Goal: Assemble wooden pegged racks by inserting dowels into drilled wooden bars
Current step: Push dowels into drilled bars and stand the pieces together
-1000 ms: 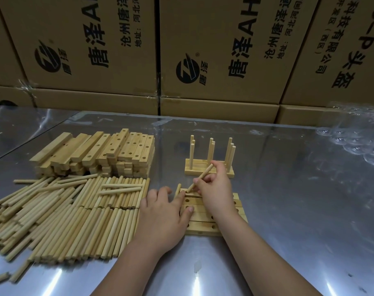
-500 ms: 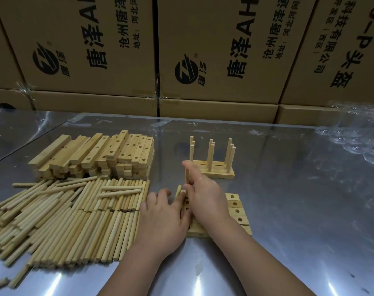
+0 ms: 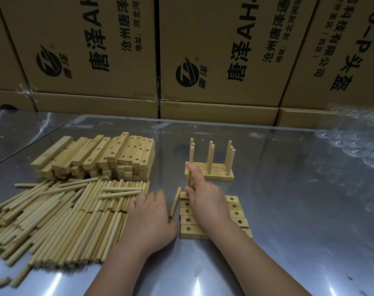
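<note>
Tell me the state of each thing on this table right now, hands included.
Held dowel: upright at the rear bar's left end; seating hidden.
Right hand: pinching that dowel.
Left hand: flat, holding nothing.
Five bars: lying flat, visible holes empty.
Finished racks: standing, pegs upright.
Loose dowel: lying beside the bars.
Bar stack: piled, holes empty.
Dowel pile: lying loose.
</note>
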